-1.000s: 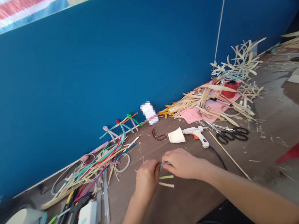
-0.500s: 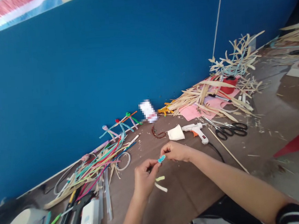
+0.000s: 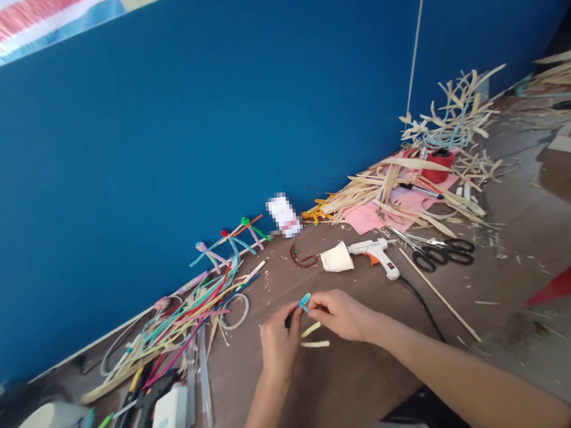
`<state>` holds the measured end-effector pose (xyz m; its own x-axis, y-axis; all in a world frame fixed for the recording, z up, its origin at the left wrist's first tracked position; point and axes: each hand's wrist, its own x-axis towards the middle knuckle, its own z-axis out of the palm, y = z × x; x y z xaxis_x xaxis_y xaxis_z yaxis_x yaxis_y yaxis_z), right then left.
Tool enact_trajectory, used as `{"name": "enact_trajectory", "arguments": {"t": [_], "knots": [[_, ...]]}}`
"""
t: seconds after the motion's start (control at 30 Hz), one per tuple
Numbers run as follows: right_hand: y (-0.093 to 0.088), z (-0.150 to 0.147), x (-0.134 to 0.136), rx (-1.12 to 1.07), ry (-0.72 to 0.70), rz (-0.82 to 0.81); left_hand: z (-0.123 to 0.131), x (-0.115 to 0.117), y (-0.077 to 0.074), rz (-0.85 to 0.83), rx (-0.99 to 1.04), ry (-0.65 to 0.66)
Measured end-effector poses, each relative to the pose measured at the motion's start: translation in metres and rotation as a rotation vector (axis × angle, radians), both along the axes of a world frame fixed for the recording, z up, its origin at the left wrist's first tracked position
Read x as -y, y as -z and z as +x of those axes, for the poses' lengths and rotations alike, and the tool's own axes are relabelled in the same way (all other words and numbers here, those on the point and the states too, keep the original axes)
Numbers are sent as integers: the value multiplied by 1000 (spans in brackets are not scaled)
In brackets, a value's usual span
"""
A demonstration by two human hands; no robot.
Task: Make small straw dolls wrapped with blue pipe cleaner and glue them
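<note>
Between my two hands is a small piece of pipe cleaner work, its light-blue wound part [image 3: 305, 301] showing at my fingertips. Two pale yellow pipe cleaner ends [image 3: 316, 345] stick out below it, apparently part of the same piece. My left hand [image 3: 281, 336] pinches it from the left, and a small dark spot shows between thumb and fingers. From the right, my right hand [image 3: 340, 312] grips it between thumb and forefinger. Three pipe cleaner figures [image 3: 233, 241] lean against the blue wall behind.
A white glue gun [image 3: 382, 256], a white cup [image 3: 337, 257] and black-handled scissors [image 3: 447, 254] lie beyond my right hand. Loose pipe cleaners [image 3: 189, 314] and a white power strip [image 3: 169, 418] are on the left. Dry strips [image 3: 386, 179] are heaped at the back right.
The piece has turned in my fingers, and its yellow ends now point to the right. My right hand has come lower and closer to my left.
</note>
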<state>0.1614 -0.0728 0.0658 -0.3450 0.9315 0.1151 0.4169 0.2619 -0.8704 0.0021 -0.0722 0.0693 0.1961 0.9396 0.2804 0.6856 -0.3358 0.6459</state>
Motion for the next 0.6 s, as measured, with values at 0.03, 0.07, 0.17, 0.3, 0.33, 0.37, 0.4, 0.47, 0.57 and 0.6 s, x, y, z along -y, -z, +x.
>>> {"name": "enact_trajectory", "arguments": {"t": [0.03, 0.07, 0.17, 0.3, 0.33, 0.37, 0.4, 0.47, 0.57, 0.6], "knots": [[2, -1, 0, 10, 17, -3, 0, 0, 1, 4, -8, -10], [4, -1, -1, 13, 29, -13, 1, 0, 2, 3, -15, -21], [11, -2, -2, -24, 36, -74, 2, 1, 5, -6, -42, -56], [19, -3, -3, -217, 31, -184, 4, 1, 9, 63, -60, -55], [20, -4, -3, -284, 21, -204, 5, 2, 10, 95, -49, -56], [21, -6, -4, -347, 15, -213, 6, 2, 11, 123, -35, -59], [23, -7, -5, -397, 21, -215, 8, 2, 12, 142, -22, -64], [25, -10, -7, -445, 75, -208, 13, 4, 15, 144, -6, -66], [29, -12, -13, -451, 163, -240, 19, 5, 16, 116, -12, -49], [30, -12, -14, -460, 180, -259, 20, 6, 17, 119, -11, -45]]}}
